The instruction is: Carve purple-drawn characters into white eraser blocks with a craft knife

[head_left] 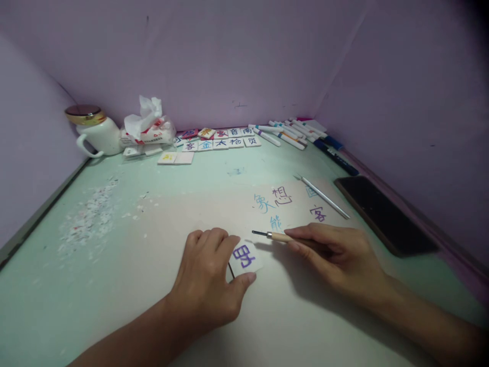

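I am pinching the white tile (245,256) at lower centre of the frame with my left hand (208,278), purple character facing up. My right hand (340,255) is gripping the carving tool (275,236), its long axis lying nearly level, tip pointing left, hovering just above the tile's upper edge

We see open desk left of the left hand (208,283), bar scattered shavings (89,216). Rightward, a phone (384,214) and a metal tool (324,198) block us; tiles (219,140) and markers (290,133) line the back.
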`<action>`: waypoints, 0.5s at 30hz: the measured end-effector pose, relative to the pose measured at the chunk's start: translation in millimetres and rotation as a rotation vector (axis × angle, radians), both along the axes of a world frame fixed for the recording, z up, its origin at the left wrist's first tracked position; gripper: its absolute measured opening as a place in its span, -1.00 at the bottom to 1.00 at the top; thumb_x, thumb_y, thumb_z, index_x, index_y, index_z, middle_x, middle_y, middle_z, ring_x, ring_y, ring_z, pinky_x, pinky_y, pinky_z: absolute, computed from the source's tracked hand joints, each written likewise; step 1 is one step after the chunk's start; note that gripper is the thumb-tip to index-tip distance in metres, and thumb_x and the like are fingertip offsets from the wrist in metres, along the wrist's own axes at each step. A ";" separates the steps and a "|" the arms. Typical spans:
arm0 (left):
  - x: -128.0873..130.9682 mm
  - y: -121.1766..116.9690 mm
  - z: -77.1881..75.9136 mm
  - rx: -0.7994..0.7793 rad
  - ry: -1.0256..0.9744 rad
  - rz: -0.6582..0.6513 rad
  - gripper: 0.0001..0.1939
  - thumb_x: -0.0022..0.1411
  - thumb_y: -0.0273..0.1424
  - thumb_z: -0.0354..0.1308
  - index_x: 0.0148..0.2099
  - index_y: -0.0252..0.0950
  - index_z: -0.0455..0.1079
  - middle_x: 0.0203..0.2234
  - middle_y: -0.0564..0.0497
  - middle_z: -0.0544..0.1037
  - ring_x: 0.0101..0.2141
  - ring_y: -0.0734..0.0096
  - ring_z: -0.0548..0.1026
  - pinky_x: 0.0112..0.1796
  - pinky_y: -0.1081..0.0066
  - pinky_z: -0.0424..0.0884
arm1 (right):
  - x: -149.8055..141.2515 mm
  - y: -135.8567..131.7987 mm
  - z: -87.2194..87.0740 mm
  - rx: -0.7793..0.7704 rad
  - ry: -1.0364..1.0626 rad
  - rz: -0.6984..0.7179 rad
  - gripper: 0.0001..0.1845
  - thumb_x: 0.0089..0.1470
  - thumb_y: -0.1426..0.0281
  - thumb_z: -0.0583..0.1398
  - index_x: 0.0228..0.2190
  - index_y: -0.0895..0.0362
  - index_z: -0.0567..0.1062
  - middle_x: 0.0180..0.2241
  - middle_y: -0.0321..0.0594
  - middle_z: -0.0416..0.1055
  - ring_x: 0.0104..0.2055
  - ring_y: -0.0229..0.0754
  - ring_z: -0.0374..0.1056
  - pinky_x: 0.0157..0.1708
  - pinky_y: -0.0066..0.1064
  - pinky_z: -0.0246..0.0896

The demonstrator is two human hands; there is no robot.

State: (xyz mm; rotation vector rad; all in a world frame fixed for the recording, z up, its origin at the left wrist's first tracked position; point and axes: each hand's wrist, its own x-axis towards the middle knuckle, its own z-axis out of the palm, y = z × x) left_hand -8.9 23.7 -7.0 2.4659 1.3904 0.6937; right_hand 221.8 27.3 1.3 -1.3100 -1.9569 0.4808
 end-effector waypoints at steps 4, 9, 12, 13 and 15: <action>0.5 -0.4 -0.3 0.000 0.010 0.008 -0.65 0.02 -0.31 0.22 -0.14 -0.38 0.38 -0.32 -0.12 0.42 -0.28 0.18 0.37 -0.17 0.08 0.18 | -0.2 0.5 -1.5 0.009 -0.002 0.000 -0.85 0.01 0.44 0.22 -0.32 0.13 0.57 -0.47 -0.27 0.56 -0.53 -0.30 0.43 -0.60 -0.55 0.30; 0.6 -0.3 -0.9 0.004 0.031 0.020 -0.61 0.00 -0.27 0.25 -0.14 -0.36 0.37 -0.33 -0.11 0.43 -0.29 0.17 0.37 -0.18 0.07 0.19 | 0.4 1.3 -2.6 0.005 -0.001 0.001 -0.85 0.01 0.44 0.21 -0.32 0.13 0.57 -0.45 -0.26 0.57 -0.51 -0.28 0.45 -0.59 -0.54 0.31; 0.1 -0.8 -0.7 0.017 0.034 0.022 -0.61 -0.01 -0.26 0.26 -0.14 -0.34 0.36 -0.33 -0.10 0.44 -0.30 0.17 0.38 -0.18 0.08 0.20 | 0.7 0.9 -2.0 0.004 -0.008 0.001 -0.85 0.02 0.43 0.21 -0.33 0.13 0.57 -0.45 -0.25 0.57 -0.52 -0.28 0.45 -0.60 -0.53 0.31; 0.1 -0.8 -0.7 0.019 0.034 0.024 -0.61 -0.01 -0.25 0.26 -0.14 -0.33 0.36 -0.33 -0.10 0.44 -0.30 0.17 0.38 -0.19 0.08 0.20 | 0.7 0.7 -1.7 0.002 -0.012 -0.002 -0.85 0.02 0.43 0.21 -0.33 0.13 0.57 -0.46 -0.25 0.57 -0.52 -0.28 0.44 -0.60 -0.53 0.31; 0.2 -0.7 -0.6 0.022 0.039 0.025 -0.61 -0.01 -0.25 0.25 -0.14 -0.31 0.35 -0.33 -0.10 0.44 -0.30 0.17 0.38 -0.19 0.09 0.21 | 0.3 0.2 -1.0 -0.005 -0.019 -0.005 -0.85 0.02 0.43 0.21 -0.34 0.13 0.57 -0.46 -0.24 0.57 -0.52 -0.27 0.44 -0.60 -0.52 0.32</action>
